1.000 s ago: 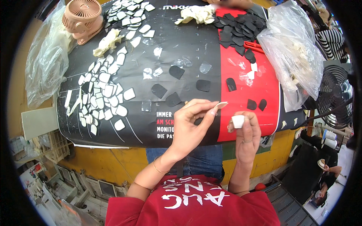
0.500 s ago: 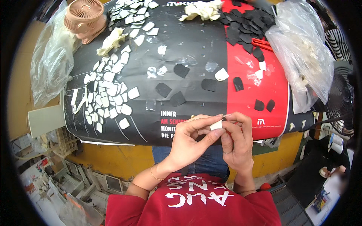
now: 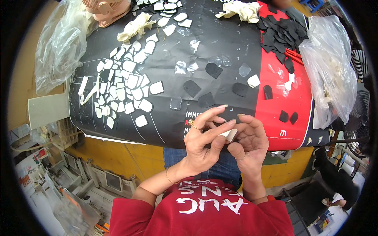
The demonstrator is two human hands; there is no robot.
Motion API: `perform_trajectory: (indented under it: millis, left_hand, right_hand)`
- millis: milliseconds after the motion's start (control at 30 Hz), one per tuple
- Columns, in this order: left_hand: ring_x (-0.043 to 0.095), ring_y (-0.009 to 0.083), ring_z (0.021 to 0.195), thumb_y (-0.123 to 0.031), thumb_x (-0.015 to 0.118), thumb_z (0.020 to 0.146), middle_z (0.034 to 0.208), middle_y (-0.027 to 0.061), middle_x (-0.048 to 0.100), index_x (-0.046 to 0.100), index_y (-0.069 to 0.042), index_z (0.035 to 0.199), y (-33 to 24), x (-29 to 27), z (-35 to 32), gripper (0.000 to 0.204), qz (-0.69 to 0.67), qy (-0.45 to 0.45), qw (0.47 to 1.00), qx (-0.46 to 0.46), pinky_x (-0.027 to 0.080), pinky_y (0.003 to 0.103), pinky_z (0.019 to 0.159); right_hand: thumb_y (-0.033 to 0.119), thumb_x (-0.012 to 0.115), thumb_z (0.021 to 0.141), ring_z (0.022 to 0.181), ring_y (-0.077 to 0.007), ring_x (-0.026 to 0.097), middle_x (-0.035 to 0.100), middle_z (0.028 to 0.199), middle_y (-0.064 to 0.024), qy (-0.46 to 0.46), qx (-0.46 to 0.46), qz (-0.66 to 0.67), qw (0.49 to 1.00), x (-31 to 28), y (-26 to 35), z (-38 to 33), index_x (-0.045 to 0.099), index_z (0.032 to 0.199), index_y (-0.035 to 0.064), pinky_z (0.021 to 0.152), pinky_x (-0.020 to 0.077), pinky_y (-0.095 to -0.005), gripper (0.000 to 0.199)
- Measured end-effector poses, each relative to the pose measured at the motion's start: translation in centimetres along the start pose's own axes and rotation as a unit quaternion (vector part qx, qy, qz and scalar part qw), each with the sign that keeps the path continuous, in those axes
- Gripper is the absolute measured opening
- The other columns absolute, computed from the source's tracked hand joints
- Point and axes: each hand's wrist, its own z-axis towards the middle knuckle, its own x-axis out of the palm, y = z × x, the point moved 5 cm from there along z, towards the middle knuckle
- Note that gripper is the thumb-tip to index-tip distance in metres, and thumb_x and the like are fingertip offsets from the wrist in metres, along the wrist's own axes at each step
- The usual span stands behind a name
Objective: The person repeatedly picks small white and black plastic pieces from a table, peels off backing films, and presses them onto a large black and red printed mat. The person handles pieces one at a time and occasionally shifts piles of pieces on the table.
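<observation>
White piece (image 3: 231,135) pinched in the grip of the left hand (image 3: 200,145), by the near edge of the counter (image 3: 173,137)! Right hand (image 3: 252,142) curls loosely alongside, seemingly empty. Two-handed handling, I'd judge; next move calls for a steady pinch.

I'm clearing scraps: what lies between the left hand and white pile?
In the head view, between the left hand and white pile: a clear square scrap, printed lines and lettering on the black mat.
</observation>
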Motion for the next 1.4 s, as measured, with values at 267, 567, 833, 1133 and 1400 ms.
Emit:
perform_trajectory:
  millis: [267, 567, 833, 1133, 1400]
  left_hand:
    - [0.056, 0.0305, 0.107, -0.025, 0.076, 0.083, 0.13, 0.0134, 0.059, 0.067, -0.01, 0.125, -0.3, -2.0, 1.0, 0.046, 0.32, 0.059, 0.944, 0.06, 0.041, 0.041, 0.094]
    - [0.049, 0.0247, 0.113, -0.033, 0.08, 0.077, 0.141, 0.0074, 0.052, 0.069, -0.022, 0.125, 1.1, -0.7, -0.9, 0.051, 0.457, 0.167, 0.87, 0.079, 0.033, 0.04, 0.099]
    - [0.046, 0.0233, 0.115, -0.037, 0.081, 0.074, 0.141, 0.0058, 0.054, 0.071, -0.024, 0.121, 0.8, -1.1, -1.6, 0.05, 0.443, 0.125, 0.882, 0.104, 0.031, 0.039, 0.1]
    - [0.049, 0.0221, 0.118, -0.034, 0.082, 0.074, 0.141, 0.006, 0.054, 0.073, -0.021, 0.114, 1.2, -0.7, -1.3, 0.043, 0.468, 0.157, 0.861, 0.124, 0.031, 0.04, 0.104]
    - [0.05, 0.022, 0.123, -0.036, 0.08, 0.075, 0.138, 0.0052, 0.057, 0.073, -0.021, 0.114, 0.9, -0.5, -1.2, 0.042, 0.499, 0.163, 0.839, 0.141, 0.03, 0.041, 0.105]
  right_hand:
    - [-0.004, 0.069, 0.092, 0.089, -0.0116, 0.065, 0.069, 0.099, -0.0076, -0.07, 0.004, -0.132, 0.989, -1.3, 0.2, 0.3, 0.056, 0.133, -0.0051, 0.08, 0.0527, -0.0247, 0.043]
    - [-0.001, 0.072, 0.088, 0.077, -0.0089, 0.063, 0.07, 0.087, -0.0066, -0.066, 0.061, -0.323, 0.942, -3.7, 1.4, 1.3, 0.071, 0.102, -0.0045, 0.072, 0.0508, -0.0226, 0.014]
    - [0.002, 0.073, 0.087, 0.069, -0.0073, 0.06, 0.07, 0.08, -0.0057, -0.032, 0.069, -0.405, 0.911, -2.9, 1.5, 2.9, 0.073, 0.099, -0.0031, 0.066, 0.0492, -0.0233, 0.013]
    - [0.002, 0.072, 0.089, 0.071, -0.0047, 0.058, 0.071, 0.082, -0.0025, -0.012, 0.122, -0.438, 0.891, -2.3, 0.9, 3.7, 0.072, 0.102, -0.0052, 0.067, 0.0479, -0.021, 0.015]
    - [0.003, 0.073, 0.088, 0.067, -0.0033, 0.055, 0.069, 0.077, -0.0004, -0.029, 0.105, -0.449, 0.887, -2.2, 0.4, 3.8, 0.073, 0.099, -0.0034, 0.064, 0.0463, -0.0208, 0.013]
